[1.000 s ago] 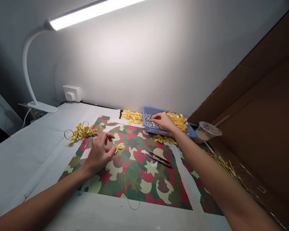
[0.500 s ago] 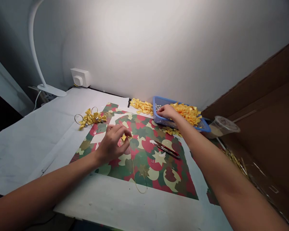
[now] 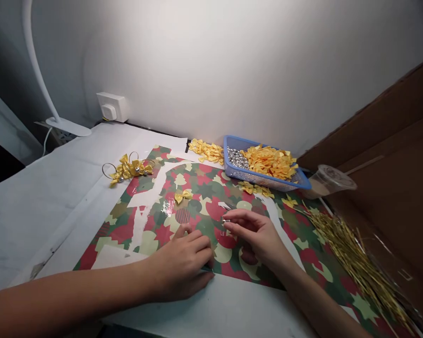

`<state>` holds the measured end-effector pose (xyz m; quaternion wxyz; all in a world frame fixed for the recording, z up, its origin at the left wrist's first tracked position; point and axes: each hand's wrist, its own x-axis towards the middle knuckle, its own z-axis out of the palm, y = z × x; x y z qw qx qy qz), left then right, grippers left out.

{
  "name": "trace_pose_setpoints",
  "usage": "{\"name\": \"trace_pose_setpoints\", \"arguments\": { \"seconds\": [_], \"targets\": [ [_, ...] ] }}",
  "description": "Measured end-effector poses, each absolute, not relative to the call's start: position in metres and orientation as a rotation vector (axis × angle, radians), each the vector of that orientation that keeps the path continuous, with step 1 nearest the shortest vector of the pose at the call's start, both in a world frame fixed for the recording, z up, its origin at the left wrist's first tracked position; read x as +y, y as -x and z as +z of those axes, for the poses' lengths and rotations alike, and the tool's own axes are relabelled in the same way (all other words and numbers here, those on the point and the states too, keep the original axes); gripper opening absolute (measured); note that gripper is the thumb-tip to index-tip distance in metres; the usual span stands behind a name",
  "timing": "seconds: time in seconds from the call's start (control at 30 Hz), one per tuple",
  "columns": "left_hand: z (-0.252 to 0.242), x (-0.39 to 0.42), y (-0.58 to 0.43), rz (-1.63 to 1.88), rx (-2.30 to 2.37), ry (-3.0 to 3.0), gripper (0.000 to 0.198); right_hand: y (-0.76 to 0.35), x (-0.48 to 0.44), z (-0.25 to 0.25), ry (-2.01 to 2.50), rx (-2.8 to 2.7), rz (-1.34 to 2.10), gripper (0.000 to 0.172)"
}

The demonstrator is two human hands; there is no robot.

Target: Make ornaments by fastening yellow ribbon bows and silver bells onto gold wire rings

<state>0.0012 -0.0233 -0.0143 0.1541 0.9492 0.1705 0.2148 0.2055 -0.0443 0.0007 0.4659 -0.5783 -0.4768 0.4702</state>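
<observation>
My right hand (image 3: 255,232) pinches a small silver bell (image 3: 226,221) between thumb and finger, above the patterned sheet (image 3: 204,185). To its left my left hand (image 3: 190,263) rests near the sheet's front edge, fingers curled; a thin gold cord partly shows at its fingertips. One yellow bow (image 3: 183,196) lies on the sheet beyond my left hand. Partly hidden behind my right hand are the snips (image 3: 227,205). A blue basket (image 3: 268,182) at the back holds silver bells (image 3: 237,158) and a heap of yellow bows (image 3: 270,162).
Bows with wire rings (image 3: 129,170) lie at the left. More loose bows (image 3: 207,151) sit beside the basket. Gold cords (image 3: 352,249) and a clear plastic cup (image 3: 333,180) are at the right. A white lamp (image 3: 68,126) stands at the back left.
My right hand has come out of the basket toward me with a silver bell. My left hand has moved nearer, away from the yellow bow, which now lies on the sheet.
</observation>
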Motion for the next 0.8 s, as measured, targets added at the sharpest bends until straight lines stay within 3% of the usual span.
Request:
{"name": "trace_pose_setpoints", "arguments": {
  "seconds": [0.43, 0.5, 0.63, 0.8],
  "targets": [
    [-0.005, 0.001, 0.0, 0.449, 0.371, -2.634, 0.013, -0.21, -0.055, -0.01, 1.518, -0.892, 1.36, 0.04],
    [0.004, 0.005, 0.002, 0.429, 0.376, -2.632, 0.006, -0.21, -0.055, -0.01, 1.511, -0.921, 1.34, 0.039],
    [0.015, 0.008, 0.004, 0.41, 0.341, -2.711, 0.017, -0.211, -0.054, -0.01, 1.415, -0.968, 1.31, 0.032],
    [-0.008, -0.011, 0.001, 0.466, 0.452, -2.731, 0.021, -0.208, -0.052, -0.015, 1.339, -0.907, 1.296, 0.03]
  ]
}}
